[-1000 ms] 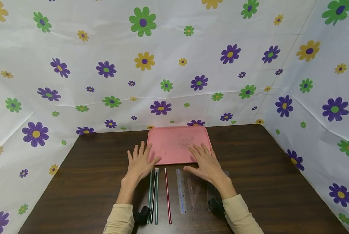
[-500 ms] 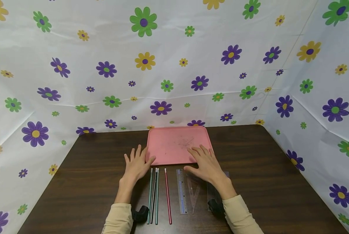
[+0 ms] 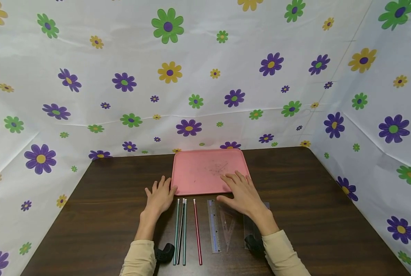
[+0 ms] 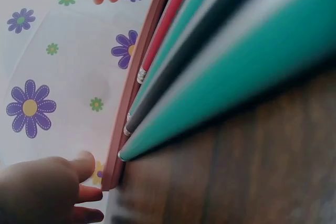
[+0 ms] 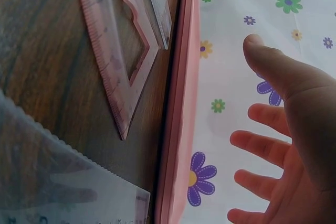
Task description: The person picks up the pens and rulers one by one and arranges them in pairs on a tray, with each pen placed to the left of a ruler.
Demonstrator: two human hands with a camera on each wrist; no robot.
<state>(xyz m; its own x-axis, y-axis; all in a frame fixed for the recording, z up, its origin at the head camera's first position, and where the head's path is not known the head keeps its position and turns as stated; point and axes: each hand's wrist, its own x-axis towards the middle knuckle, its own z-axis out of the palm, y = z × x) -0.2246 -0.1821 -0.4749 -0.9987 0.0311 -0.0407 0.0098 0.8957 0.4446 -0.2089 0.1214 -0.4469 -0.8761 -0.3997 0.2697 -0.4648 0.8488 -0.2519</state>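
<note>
A pink tray [image 3: 198, 172] lies at the back middle of the table. My left hand [image 3: 158, 197] is at its front left corner, fingers spread and thumb right at the edge; the left wrist view shows that thumb [image 4: 84, 165] beside the tray's corner. Over the front right corner is my right hand [image 3: 241, 193], fingers apart and holding nothing. Nearest the left wrist, green pencils [image 3: 185, 234] and a dark pencil [image 3: 180, 237] lie side by side, with a red pencil [image 3: 197, 234] to their right. A clear ruler [image 3: 213, 226] and a pinkish set square [image 5: 105, 51] lie nearer the right hand.
A clear plastic drawing tool with a toothed edge [image 5: 68, 177] lies partly hidden under my right forearm. Dark wood table [image 3: 115, 207] surrounds these things, and a flowered sheet [image 3: 205, 76] hangs behind and at the sides.
My left hand has drawn left and slightly toward me, from over the tray's left edge to its front left corner. The right hand stays almost in place. Tray and stationery have not moved.
</note>
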